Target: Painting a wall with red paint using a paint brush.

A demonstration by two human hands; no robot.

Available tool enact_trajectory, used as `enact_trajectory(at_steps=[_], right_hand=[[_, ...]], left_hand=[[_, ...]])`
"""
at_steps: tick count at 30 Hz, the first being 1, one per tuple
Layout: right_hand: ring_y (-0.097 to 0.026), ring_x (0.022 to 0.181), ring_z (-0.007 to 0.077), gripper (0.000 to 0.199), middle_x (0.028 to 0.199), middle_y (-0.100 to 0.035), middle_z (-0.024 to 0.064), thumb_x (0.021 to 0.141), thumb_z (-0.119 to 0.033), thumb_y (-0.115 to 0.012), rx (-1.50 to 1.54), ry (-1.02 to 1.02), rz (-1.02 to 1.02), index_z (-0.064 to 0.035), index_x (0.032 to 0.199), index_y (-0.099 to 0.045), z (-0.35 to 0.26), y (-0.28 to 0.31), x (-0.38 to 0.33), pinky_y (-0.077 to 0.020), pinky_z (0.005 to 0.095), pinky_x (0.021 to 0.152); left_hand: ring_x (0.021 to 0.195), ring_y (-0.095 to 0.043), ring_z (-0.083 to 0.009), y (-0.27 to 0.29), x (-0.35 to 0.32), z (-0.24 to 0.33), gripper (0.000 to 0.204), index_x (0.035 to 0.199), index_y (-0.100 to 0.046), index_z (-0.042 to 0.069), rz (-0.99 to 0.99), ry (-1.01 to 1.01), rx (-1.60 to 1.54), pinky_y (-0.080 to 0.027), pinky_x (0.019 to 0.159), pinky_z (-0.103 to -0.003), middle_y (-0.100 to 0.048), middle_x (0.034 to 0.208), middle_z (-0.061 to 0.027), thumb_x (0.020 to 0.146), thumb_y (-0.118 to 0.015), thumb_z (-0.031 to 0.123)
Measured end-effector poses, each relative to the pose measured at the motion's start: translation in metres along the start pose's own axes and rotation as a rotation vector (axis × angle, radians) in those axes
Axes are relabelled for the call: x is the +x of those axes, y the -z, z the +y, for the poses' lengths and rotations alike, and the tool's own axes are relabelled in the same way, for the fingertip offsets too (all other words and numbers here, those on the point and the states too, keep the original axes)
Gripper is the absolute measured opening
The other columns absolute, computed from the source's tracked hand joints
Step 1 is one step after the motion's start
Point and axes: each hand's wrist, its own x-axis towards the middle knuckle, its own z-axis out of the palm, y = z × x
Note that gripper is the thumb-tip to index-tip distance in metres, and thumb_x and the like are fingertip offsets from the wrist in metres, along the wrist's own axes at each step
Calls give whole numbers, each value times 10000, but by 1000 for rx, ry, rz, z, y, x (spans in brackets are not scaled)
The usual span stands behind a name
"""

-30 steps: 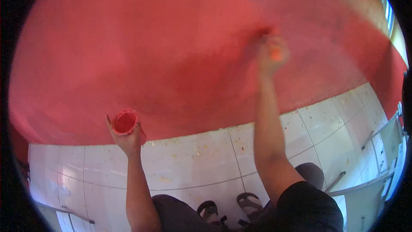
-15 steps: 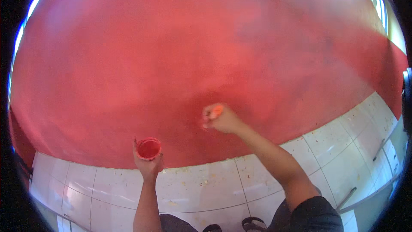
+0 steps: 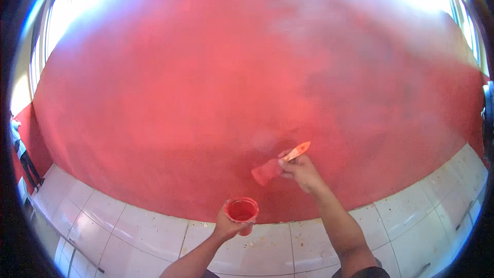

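Note:
A paintbrush [image 3: 297, 151] with an orange handle is gripped in my right hand [image 3: 304, 173]. Its wide bristles, coated in red, point down and to the left in front of the red wall [image 3: 206, 98]; whether they touch it I cannot tell. Lower and to the left, my left hand [image 3: 226, 226] is wrapped round a small red paint cup [image 3: 242, 210]. The cup is upright, its open top facing me, with red paint on its rim and inside. Part of my left hand is hidden behind the cup.
White floor tiles [image 3: 144, 226] with spots and crumbs on them run along the wall's foot. Another person [image 3: 24, 149] stands at the far left, by a side wall. Bright windows [image 3: 469, 25] show at the upper right rim.
My right hand has moved right and down, and the brush's bristles now show. My left hand has brought the cup rightward, nearer the brush. The view has shifted, bringing the person at left into sight.

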Motion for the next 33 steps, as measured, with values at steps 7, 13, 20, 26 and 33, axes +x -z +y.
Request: enact_trajectory(at_steps=[7,13,20,26,33], right_hand=[[-638,865,116,155,946,-639,2,947,-131,-645,-148,-41,-244,-83,1078,-576,2,-38,-22,-556,297,785],[-626,828,126,147,902,-646,17,956,-176,-635,-167,18,-286,-47,1023,-609,23,-43,-33,-526,309,720],[-605,814,101,128,870,-623,-10,926,-142,-676,-178,75,-316,-57,989,-604,45,-34,-27,-504,284,725],[-621,843,92,93,886,-646,-3,894,-76,-692,-188,36,-337,-42,956,-632,36,-38,-24,-511,276,750],[-659,827,103,154,872,-696,41,849,-61,-739,-326,13,-380,4,968,-667,26,-55,-42,-538,282,760]], left_hand=[[1076,-618,-185,-9,1,0,818,1241,-515,27,-75,-39,307,-498,946,-367,-640,1150,-88,598,-950,285],[1100,-617,-208,-4,-4,-18,825,1255,-481,33,-25,-40,307,-498,951,-382,-635,1154,-100,617,-940,283],[1027,-639,-193,-22,-7,-2,761,1214,-514,10,30,-75,246,-524,907,-366,-638,1135,-106,635,-930,278],[1088,-619,-227,-27,17,-9,772,1242,-508,26,38,-164,568,-510,948,-374,-621,1171,-114,626,-925,234],[1041,-643,-264,-22,10,-2,762,1220,-524,12,-21,-271,497,-520,877,-374,-632,1119,-134,612,-901,274]])
